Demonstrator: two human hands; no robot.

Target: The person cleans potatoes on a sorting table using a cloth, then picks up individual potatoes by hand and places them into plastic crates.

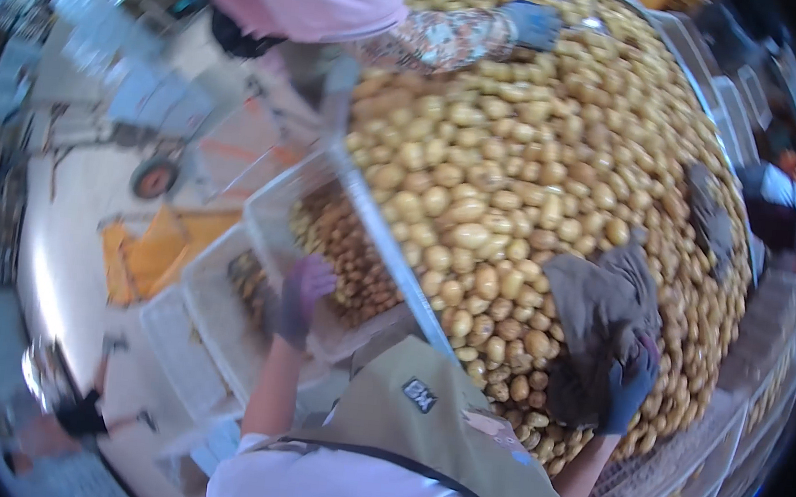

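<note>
My right hand (629, 389), in a grey-blue glove, grips a dark grey-brown cloth (603, 306) that lies on a large heap of yellowish-brown potatoes (489, 207). Over a clear plastic bin (297, 172) is my left hand (301, 300), in a purple and grey glove, a little blurred. Small brown potatoes (360, 266) partly fill that bin. Whether the left hand holds anything cannot be told. The metal edge (397, 256) of the sorting table runs between the heap and the bin.
A co-worker's gloved hand (534, 26) reaches into the heap at the top. Another cloth (710, 216) lies at the heap's right. More plastic bins (188, 343) stand at the left, near an orange sheet (158, 249) and a cart wheel (156, 177). Crates (681, 460) stand at lower right.
</note>
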